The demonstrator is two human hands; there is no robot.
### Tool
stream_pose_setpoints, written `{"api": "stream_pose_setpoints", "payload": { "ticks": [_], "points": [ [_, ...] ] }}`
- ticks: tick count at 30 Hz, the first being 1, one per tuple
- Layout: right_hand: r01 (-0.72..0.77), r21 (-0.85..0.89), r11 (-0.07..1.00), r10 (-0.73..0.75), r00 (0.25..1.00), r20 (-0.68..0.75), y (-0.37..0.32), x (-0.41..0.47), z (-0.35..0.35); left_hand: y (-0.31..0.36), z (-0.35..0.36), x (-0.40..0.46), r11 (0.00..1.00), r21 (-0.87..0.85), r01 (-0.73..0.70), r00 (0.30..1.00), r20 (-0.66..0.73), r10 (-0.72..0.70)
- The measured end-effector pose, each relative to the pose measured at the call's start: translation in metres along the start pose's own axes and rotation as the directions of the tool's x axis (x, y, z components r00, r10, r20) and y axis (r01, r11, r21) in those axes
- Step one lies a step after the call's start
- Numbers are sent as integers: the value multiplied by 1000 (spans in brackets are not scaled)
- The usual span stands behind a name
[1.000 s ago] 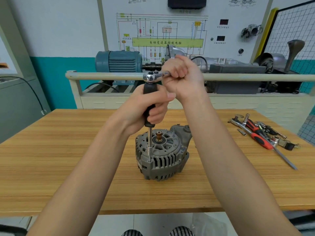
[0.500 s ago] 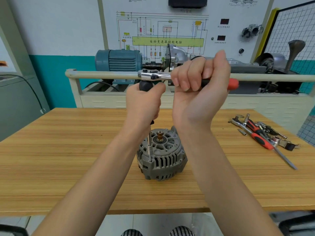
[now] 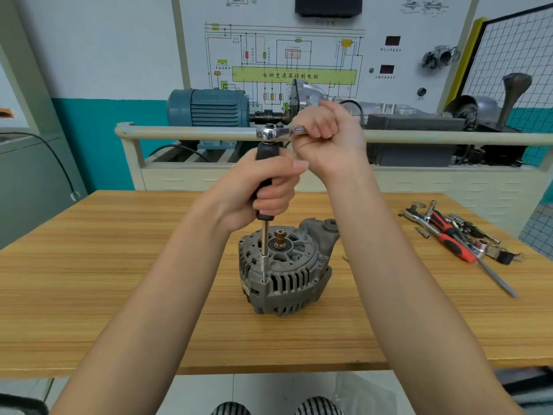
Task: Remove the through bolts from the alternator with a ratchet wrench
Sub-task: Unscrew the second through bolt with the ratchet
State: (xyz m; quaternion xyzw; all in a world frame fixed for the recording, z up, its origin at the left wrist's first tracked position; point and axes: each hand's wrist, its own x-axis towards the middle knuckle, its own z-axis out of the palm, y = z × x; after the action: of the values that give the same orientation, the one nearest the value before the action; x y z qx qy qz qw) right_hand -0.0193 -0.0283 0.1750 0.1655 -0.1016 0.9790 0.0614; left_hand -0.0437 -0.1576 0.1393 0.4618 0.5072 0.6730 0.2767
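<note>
A grey cast-metal alternator with slotted vents stands near the middle of the wooden plank surface, its shaft end up, and a slim steel extension bar rises upright from a bolt at the alternator's near-left rim. Above the alternator, the left hand is clenched around the bar's black handle grip, while the right hand is closed in a fist around the handle of the chrome ratchet wrench, whose head sits on top of the grip. To the right of the alternator, well apart, loose red-handled tools and sockets lie on the surface.
</note>
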Motion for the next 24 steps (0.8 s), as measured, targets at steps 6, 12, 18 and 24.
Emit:
{"api": "stream_pose_setpoints", "payload": {
  "ticks": [6, 12, 18, 24],
  "points": [
    [249, -88, 964, -251, 968, -5, 5, -18, 6, -3, 10, 1, 992, 119, -36, 945, -320, 72],
    [721, -308, 621, -613, 691, 383, 42, -53, 10, -10, 25, 9, 978, 201, -50, 731, -661, 173],
    [710, -319, 628, -592, 702, 397, 39, -54, 13, -8, 17, 0, 977, 208, -44, 847, -512, 147],
    [282, -185, 941, -266, 958, 107, 11, -24, 14, 3, 2, -6, 985, 135, -105, 969, -209, 131]
  ]
}}
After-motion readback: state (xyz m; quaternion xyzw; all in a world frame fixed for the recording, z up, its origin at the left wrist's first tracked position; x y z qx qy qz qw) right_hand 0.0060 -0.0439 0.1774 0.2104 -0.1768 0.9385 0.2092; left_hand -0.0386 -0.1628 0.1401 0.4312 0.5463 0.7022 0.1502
